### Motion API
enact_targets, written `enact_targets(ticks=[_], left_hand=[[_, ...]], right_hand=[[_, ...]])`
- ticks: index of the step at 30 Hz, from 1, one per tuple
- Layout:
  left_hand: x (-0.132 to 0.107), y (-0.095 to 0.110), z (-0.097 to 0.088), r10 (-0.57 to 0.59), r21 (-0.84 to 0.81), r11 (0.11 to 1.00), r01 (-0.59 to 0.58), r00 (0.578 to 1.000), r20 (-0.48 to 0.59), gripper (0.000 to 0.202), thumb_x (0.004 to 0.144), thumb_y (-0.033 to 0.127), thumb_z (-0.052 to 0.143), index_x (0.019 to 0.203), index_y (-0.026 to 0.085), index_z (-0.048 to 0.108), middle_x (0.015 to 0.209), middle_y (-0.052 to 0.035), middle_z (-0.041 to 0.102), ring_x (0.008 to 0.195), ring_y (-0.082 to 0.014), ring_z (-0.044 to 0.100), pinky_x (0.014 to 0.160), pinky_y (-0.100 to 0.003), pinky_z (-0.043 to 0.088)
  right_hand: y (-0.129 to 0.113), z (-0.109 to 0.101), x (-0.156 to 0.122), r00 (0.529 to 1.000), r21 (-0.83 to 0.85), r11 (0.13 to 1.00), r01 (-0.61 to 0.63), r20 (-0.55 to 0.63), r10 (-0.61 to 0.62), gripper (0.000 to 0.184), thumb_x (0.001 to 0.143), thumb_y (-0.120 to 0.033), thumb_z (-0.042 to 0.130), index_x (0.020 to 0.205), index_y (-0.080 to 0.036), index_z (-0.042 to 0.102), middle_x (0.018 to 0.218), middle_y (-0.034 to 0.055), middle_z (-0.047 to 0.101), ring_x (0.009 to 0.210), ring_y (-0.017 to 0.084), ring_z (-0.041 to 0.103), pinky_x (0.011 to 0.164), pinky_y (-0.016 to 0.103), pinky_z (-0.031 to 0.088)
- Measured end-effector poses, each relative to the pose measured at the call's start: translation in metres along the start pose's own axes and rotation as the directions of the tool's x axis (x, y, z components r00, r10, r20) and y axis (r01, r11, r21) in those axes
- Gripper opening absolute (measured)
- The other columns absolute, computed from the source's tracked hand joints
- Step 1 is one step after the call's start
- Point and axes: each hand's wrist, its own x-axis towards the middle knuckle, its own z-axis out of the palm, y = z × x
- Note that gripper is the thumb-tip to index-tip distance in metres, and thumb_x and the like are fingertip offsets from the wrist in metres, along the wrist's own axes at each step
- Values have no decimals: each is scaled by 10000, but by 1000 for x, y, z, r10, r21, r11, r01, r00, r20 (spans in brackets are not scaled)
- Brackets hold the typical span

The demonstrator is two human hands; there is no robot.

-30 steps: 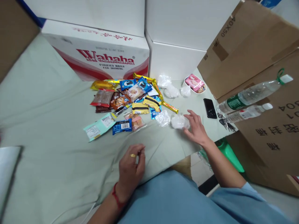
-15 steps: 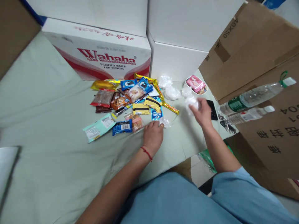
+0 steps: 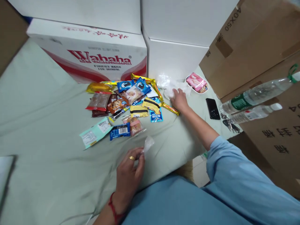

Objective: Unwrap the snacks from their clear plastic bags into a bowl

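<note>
My left hand (image 3: 130, 173) is near me, low on the pale green cloth (image 3: 47, 131), pinching a small clear plastic wrapper (image 3: 148, 144) between thumb and fingers. My right hand (image 3: 179, 98) reaches far forward and rests on crumpled clear plastic bags (image 3: 167, 84) beside the white box. Its fingers are curled over one of the bags. Between the hands lies a pile of snack packets (image 3: 127, 103), blue, yellow, brown and gold.
A Wahaha carton (image 3: 93, 53) and white boxes (image 3: 178, 40) stand behind the snacks. A small dish with a pink packet (image 3: 197, 82), a black phone (image 3: 212, 108), keys (image 3: 229, 125) and two water bottles (image 3: 253, 97) lie right, against brown cartons (image 3: 253, 40).
My left hand picked a clear wrapper off the cloth near the snacks and drew it back toward me. My right hand carried a plastic bag from the middle to the bags at the back.
</note>
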Motion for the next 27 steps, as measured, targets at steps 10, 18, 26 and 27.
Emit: enact_targets(ticks=[10,18,26,27], left_hand=[[-7,-7,1,-468,-408,787,463,879,95,215,840,406,697,900,201,668,790,-4,714,719,-158,673,668,-252,530],[3,-2,12,-623,-649,499,574,759,192,412,733,551,802,782,183,623,700,8,653,650,-128,585,637,-250,484],[-12,15,12,-315,-244,916,317,948,49,197,885,386,661,798,209,659,794,-19,678,773,-171,617,762,-293,466],[-12,18,12,-287,-239,926,291,957,54,190,874,394,672,832,210,665,836,-28,691,811,-183,629,788,-303,473]], right_hand=[[-1,-41,9,989,70,987,145,4,-146,813,864,-448,740,1556,-189,401,1674,182,268,1546,409,232,1219,636,269],[-51,-71,-160,996,762,641,-89,85,37,283,900,-499,710,969,-228,747,897,42,703,834,207,659,809,395,590],[-124,-28,-237,853,825,302,-477,518,-67,397,838,-610,733,911,-225,667,736,-4,591,650,142,535,469,217,439],[-130,-24,-238,853,829,308,-467,514,-92,395,827,-601,746,907,-223,666,728,-12,586,643,136,521,489,219,437]])
